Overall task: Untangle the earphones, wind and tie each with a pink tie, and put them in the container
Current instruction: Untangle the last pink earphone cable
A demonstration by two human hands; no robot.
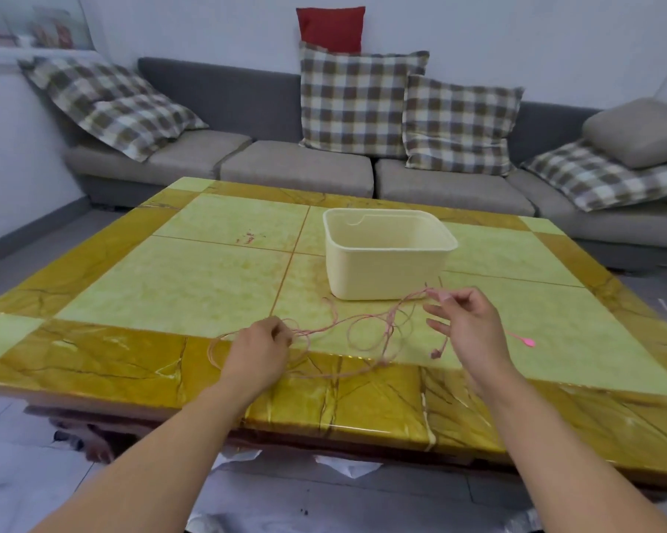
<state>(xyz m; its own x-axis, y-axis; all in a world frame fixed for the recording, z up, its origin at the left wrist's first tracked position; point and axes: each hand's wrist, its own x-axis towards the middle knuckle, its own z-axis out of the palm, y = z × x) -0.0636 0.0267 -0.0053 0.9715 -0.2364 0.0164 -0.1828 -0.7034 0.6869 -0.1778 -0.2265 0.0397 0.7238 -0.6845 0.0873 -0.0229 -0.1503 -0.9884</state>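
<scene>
The cord (366,332) lies in loose pink loops on the surface (170,286), just before the container (385,271), which looks empty. The left hand (260,346) pinches one stretch of cord near the front edge; the right hand (464,321) pinches another, lifted near the container's corner. An earbud (435,353) dangles below the right hand. A pink tie (524,339) lies apart (right of that hand). Risk: pulling the two held stretches apart could cinch the loops into a knot.
</scene>
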